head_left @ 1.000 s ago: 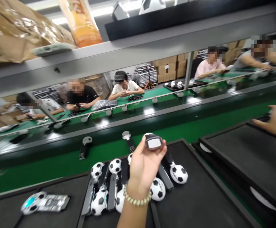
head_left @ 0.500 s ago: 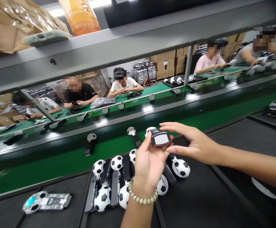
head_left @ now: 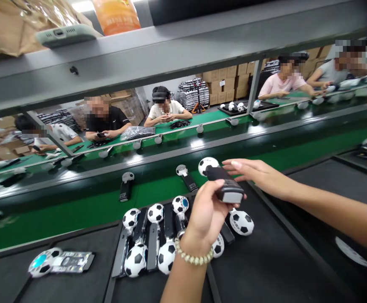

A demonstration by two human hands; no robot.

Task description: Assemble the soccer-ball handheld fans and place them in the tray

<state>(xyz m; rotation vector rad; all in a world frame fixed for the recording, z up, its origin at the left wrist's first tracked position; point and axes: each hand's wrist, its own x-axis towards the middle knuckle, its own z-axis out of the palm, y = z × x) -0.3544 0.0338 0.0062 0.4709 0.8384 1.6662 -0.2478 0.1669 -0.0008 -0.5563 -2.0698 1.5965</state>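
Observation:
My left hand, with a beaded bracelet at the wrist, is closed round a device with a black handle and a round football-patterned head. A pale label faces me on the handle's near end, and the head points away. My right hand is beside the handle's far side with its fingers stretched out; whether the fingertips touch it I cannot tell. Below lie several similar football-headed devices in rows on a black tray, partly hidden by my left wrist.
Two more devices lie on the green belt. At left rests a device with a clear handle and blue disc. A metal shelf crosses above, bearing a phone and an orange bottle. Several co-workers sit across the line.
My left hand has shifted slightly right and turned the device, so more of its handle's length and its football head show. My right hand's fingers have drawn closer together along its far side.

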